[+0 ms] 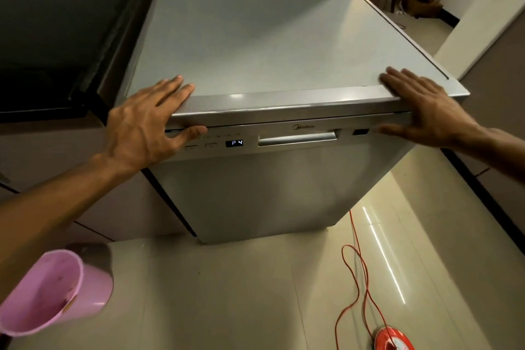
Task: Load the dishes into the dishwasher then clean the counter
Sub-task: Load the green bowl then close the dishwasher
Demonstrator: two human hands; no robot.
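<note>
- Nearest, at the lower left, a pink plastic cup sits tilted by the person's left forearm; what carries it is out of view
- On the floor tiles to the lower right, a red cord loops down to a red reel
- The dishwasher stands with its door shut, or all but shut; the display reads P4 and the handle is untouched
- The left hand lies flat on the front left corner of the dishwasher top, fingers straight, thumb down on the control panel, gripping nothing
- The right hand lies flat on the front right corner, fingers straight, thumb against the door's upper edge, gripping nothing
- Judgement: loading looks finished and the door is being pressed home; next comes cleaning the bench, the dark surface at the far left, which calls for a cloth, and none is in view
</note>
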